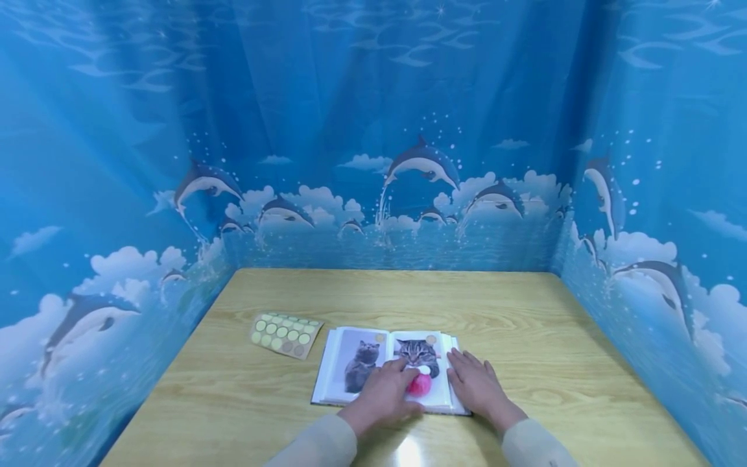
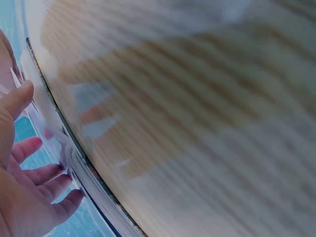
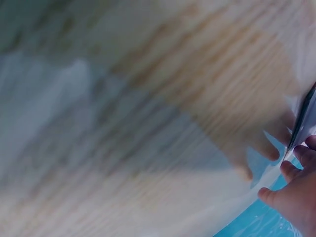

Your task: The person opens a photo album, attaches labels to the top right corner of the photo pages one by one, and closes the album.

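On the wooden table, both flat, relaxed hands, left hand and right hand, press the open photo album, seemingly mid page-smoothing; next likely needs the sticker sheet.

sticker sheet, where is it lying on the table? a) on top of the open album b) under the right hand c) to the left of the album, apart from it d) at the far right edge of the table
c: in the head view the sticker sheet lies flat on the table left of the open photo album, with a gap between them, while both the left hand and the right hand rest on the album.
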The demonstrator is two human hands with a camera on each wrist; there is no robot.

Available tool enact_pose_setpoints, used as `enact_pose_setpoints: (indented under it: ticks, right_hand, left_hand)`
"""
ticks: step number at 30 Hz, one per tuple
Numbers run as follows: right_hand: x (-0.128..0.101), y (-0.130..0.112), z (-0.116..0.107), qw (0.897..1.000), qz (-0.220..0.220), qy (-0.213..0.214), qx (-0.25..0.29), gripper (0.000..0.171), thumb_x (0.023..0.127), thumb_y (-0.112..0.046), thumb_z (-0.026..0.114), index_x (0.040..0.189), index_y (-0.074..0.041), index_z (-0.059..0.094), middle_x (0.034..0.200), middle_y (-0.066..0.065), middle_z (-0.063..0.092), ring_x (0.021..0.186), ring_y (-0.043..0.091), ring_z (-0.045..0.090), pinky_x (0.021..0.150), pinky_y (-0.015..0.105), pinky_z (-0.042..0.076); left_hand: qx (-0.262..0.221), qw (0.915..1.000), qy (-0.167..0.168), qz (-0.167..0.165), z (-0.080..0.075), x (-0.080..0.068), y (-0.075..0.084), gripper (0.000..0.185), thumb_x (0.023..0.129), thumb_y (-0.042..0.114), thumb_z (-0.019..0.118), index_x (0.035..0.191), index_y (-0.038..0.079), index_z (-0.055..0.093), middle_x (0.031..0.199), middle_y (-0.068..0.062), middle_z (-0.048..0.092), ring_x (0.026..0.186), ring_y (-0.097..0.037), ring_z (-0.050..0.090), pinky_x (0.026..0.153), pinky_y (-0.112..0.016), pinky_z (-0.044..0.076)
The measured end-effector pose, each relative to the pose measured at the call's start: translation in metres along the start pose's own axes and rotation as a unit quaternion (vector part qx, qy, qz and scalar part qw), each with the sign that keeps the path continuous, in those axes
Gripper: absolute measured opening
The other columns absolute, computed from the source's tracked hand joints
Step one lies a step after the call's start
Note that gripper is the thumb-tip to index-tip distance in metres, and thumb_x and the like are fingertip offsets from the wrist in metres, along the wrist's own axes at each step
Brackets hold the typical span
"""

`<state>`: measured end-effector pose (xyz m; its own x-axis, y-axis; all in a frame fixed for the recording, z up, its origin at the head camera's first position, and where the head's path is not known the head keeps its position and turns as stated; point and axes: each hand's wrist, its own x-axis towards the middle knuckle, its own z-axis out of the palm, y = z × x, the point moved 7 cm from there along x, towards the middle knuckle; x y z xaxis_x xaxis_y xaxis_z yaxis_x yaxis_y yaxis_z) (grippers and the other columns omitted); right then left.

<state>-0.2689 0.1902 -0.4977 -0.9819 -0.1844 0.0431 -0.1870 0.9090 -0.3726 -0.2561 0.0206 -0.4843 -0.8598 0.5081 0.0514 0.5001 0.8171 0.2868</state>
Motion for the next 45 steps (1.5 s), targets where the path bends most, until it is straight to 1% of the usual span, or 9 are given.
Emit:
enact_pose_setpoints:
  ticks: [7, 15, 23, 28, 33, 36, 40, 43, 45]
  right_hand:
    - [0.001, 0.0, 0.0, 1.0, -0.001, 0.009, -0.012, 0.047, 0.099, -0.02, 0.054, 0.14, 0.002, 0.051, 0.148, 0.021, 0.045, 0.137, 0.046, 0.036, 0.108, 0.073, 0.018]
    - [0.0, -0.002, -0.001, 1.0, 0.004, 0.009, -0.003, 0.047, 0.099, -0.019, 0.054, 0.141, 0.002, 0.051, 0.148, 0.022, 0.044, 0.138, 0.046, 0.035, 0.109, 0.073, 0.017]
    - [0.0, -0.003, 0.0, 1.0, -0.005, 0.017, 0.001, 0.046, 0.098, -0.018, 0.055, 0.14, 0.002, 0.051, 0.148, 0.022, 0.045, 0.137, 0.046, 0.037, 0.108, 0.074, 0.018]
    - [0.0, -0.004, -0.001, 1.0, -0.006, 0.02, 0.004, 0.046, 0.099, -0.019, 0.055, 0.139, 0.003, 0.052, 0.147, 0.022, 0.046, 0.136, 0.046, 0.037, 0.107, 0.074, 0.018]
    - [0.001, -0.003, 0.0, 1.0, -0.003, 0.016, 0.003, 0.046, 0.099, -0.019, 0.055, 0.139, 0.003, 0.051, 0.147, 0.022, 0.046, 0.137, 0.045, 0.037, 0.107, 0.074, 0.018]
    - [0.001, -0.002, 0.001, 1.0, 0.001, 0.014, 0.005, 0.047, 0.099, -0.019, 0.055, 0.14, 0.003, 0.051, 0.148, 0.022, 0.045, 0.137, 0.045, 0.037, 0.108, 0.074, 0.017]
    - [0.001, -0.002, 0.001, 1.0, 0.002, 0.013, 0.009, 0.047, 0.099, -0.019, 0.055, 0.14, 0.003, 0.05, 0.148, 0.022, 0.045, 0.137, 0.045, 0.036, 0.109, 0.073, 0.017]
    - [0.0, -0.002, 0.0, 1.0, 0.0, 0.015, 0.011, 0.047, 0.099, -0.019, 0.055, 0.14, 0.003, 0.051, 0.148, 0.022, 0.045, 0.137, 0.045, 0.036, 0.108, 0.073, 0.017]
    - [0.0, -0.002, -0.001, 1.0, -0.001, 0.015, 0.011, 0.046, 0.099, -0.018, 0.055, 0.14, 0.003, 0.051, 0.148, 0.022, 0.045, 0.137, 0.045, 0.037, 0.108, 0.073, 0.018]
  left_hand:
    - [-0.005, 1.0, -0.003, -0.006, 0.002, -0.002, -0.001, 0.076, 0.077, 0.052, 0.079, 0.141, 0.019, 0.055, 0.15, -0.011, 0.045, 0.135, -0.031, 0.044, 0.108, -0.057, 0.038]
    - [-0.033, 0.9994, 0.005, 0.004, 0.0, -0.003, -0.006, 0.078, 0.078, 0.05, 0.079, 0.144, 0.017, 0.052, 0.149, -0.013, 0.046, 0.133, -0.032, 0.046, 0.108, -0.053, 0.039]
    - [-0.078, 0.9968, 0.016, 0.012, -0.008, -0.007, -0.011, 0.068, 0.083, 0.044, 0.077, 0.141, 0.016, 0.055, 0.147, -0.013, 0.049, 0.13, -0.032, 0.049, 0.106, -0.05, 0.043]
    - [-0.074, 0.9961, 0.038, 0.028, -0.014, -0.011, -0.012, 0.056, 0.084, 0.043, 0.075, 0.132, 0.015, 0.063, 0.139, -0.012, 0.057, 0.125, -0.029, 0.055, 0.104, -0.047, 0.045]
    - [-0.056, 0.9944, 0.068, 0.058, -0.02, -0.016, -0.012, 0.047, 0.087, 0.04, 0.074, 0.124, 0.012, 0.068, 0.121, -0.005, 0.067, 0.11, -0.02, 0.062, 0.097, -0.037, 0.051]
    - [-0.053, 0.9924, 0.081, 0.076, -0.023, -0.018, -0.01, 0.04, 0.089, 0.037, 0.073, 0.12, 0.012, 0.07, 0.112, -0.002, 0.07, 0.103, -0.015, 0.064, 0.092, -0.032, 0.053]
    - [-0.055, 0.9876, 0.109, 0.098, -0.026, -0.022, -0.007, 0.03, 0.091, 0.027, 0.071, 0.115, 0.009, 0.072, 0.109, -0.004, 0.072, 0.1, -0.016, 0.067, 0.09, -0.03, 0.054]
    - [-0.065, 0.9835, 0.134, 0.103, -0.029, -0.024, -0.007, 0.027, 0.089, 0.019, 0.071, 0.113, 0.007, 0.072, 0.105, -0.006, 0.073, 0.097, -0.017, 0.068, 0.087, -0.028, 0.055]
    - [-0.075, 0.9834, 0.139, 0.09, -0.03, -0.026, -0.008, 0.028, 0.088, 0.017, 0.071, 0.115, 0.007, 0.072, 0.104, -0.005, 0.073, 0.095, -0.017, 0.068, 0.085, -0.027, 0.056]
